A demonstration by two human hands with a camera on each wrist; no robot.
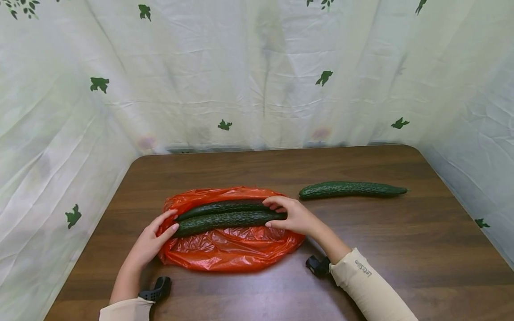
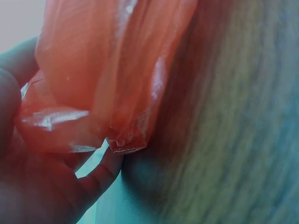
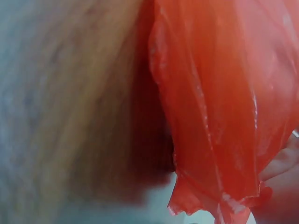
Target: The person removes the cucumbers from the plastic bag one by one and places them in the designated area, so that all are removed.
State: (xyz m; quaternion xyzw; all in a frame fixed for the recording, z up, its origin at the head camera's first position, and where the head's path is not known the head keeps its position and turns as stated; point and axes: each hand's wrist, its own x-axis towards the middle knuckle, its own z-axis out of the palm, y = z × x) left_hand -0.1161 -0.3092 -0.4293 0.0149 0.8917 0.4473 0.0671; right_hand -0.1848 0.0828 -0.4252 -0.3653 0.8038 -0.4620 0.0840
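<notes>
Two dark green cucumbers lie side by side on an opened red plastic bag, the far cucumber partly behind the near cucumber. At their left ends my left hand holds them, thumb and forefinger at the tips. The left wrist view shows red plastic between thumb and fingers. My right hand grips the right ends, thumb on the near side and fingers over the far side. In the right wrist view, red plastic hides most of this hand.
A third cucumber rests on the brown wooden table, right of the bag and farther back. A pale curtain with green leaf shapes hangs behind and along both sides. Black wrist cameras sit below the hands.
</notes>
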